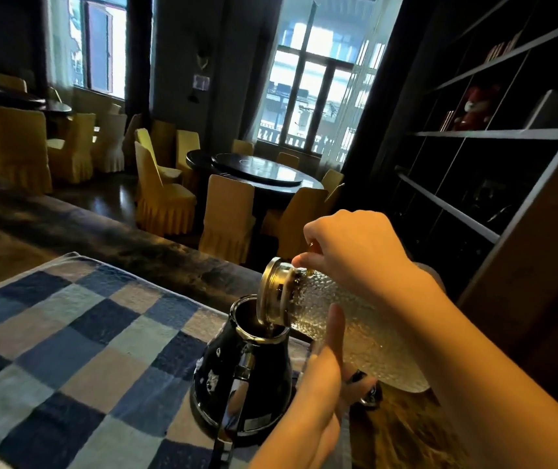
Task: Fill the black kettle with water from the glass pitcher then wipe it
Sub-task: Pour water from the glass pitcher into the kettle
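The pitcher [348,319] is tipped nearly flat over the kettle [243,370], its metal lid [271,292] at the kettle's open mouth, a thin run of water just visible below the lid's lower edge. It is hammered clear glass: stiff, breakable, likely slick if wet, and probably heavy toward its base while water remains, so it wants a two-handed hold as here. The right hand [355,255] is closed over the neck from above, and the left hand [325,363] props the belly from below, thumb up against the glass; whether its fingers wrap the far side I cannot tell. The kettle stands upright on a blue checked cloth [78,336] spread over the table [402,431], glossy black with a chrome band and a handle [233,401] facing the camera; that handle looks the safest place to grip it, since the shiny body would likely slip and already carries droplets. A small dark knobbed piece, perhaps its lid, lies just right of it, mostly hidden. No brand, label or writing can be read on either vessel.
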A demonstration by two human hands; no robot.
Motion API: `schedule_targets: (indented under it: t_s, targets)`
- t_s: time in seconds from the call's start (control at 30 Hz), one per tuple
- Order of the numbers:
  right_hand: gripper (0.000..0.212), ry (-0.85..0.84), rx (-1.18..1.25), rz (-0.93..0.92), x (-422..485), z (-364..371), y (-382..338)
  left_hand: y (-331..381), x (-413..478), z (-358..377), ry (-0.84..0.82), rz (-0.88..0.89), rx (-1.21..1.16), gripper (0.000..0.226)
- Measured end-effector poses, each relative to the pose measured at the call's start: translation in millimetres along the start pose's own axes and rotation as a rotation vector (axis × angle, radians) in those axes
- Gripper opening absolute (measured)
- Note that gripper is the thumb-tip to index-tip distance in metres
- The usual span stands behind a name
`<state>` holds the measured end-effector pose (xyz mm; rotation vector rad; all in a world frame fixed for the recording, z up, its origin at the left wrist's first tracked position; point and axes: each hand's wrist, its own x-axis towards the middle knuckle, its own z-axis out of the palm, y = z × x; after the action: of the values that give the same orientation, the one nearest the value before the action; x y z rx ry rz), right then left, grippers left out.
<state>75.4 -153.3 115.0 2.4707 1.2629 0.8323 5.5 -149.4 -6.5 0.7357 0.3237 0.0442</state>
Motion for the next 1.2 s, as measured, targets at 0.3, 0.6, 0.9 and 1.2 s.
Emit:
schedule_targets:
  t_s: [0.3, 0.6, 0.9, 1.2]
  targets:
    - [0.048, 0.011, -0.012, -0.009, 3, -1, -4, 0, 2, -3, -0.038, -0.041, -0.043, 0.077]
    - [0.048, 0.006, 0.011, 0.011, 6, 0, -8, 3, 7, -10, -0.031, -0.024, -0.031, 0.034]
    - [0.046, -0.036, 0.02, 0.015, 5, 3, -8, 3, 3, -11, -0.077, -0.023, 0.021, 0.074]
    - [0.047, -0.04, 0.032, 0.037, 5, 4, -12, 3, -1, -11, -0.084, -0.046, -0.012, 0.052]
